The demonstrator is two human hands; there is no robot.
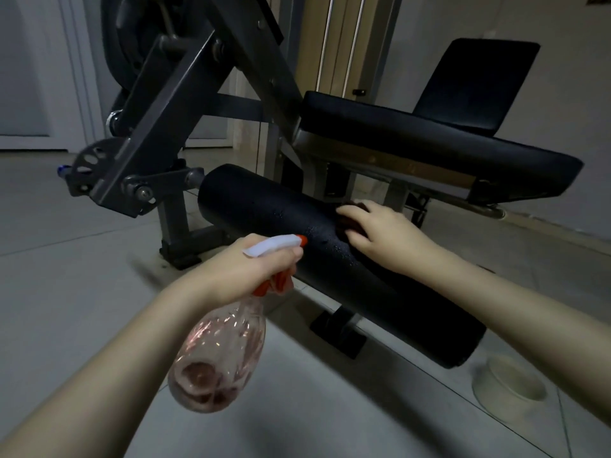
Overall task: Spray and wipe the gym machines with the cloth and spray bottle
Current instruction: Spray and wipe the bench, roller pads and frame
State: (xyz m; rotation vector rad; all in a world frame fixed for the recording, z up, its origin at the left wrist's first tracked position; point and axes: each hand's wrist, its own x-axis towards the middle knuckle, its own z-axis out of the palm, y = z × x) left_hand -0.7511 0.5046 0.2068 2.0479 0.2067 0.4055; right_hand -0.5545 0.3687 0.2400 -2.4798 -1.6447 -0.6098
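A black padded roller (pixel 274 206) of a grey gym machine (pixel 155 133) runs from the centre towards the lower right, and small droplets glisten on it. My left hand (pixel 251 266) grips a clear spray bottle (pixel 218 352) with a white and orange head; its nozzle almost touches the roller. My right hand (pixel 380 233) presses a dark brown cloth (pixel 350 223) flat on the roller's top, just right of the nozzle. Most of the cloth is hidden under the fingers.
The machine's black seat (pixel 429 140) and backrest (pixel 476 84) stand behind the roller. A round white bowl (pixel 509 385) sits on the tiled floor at the lower right, beside the roller's end. A pale door and wall fill the left background.
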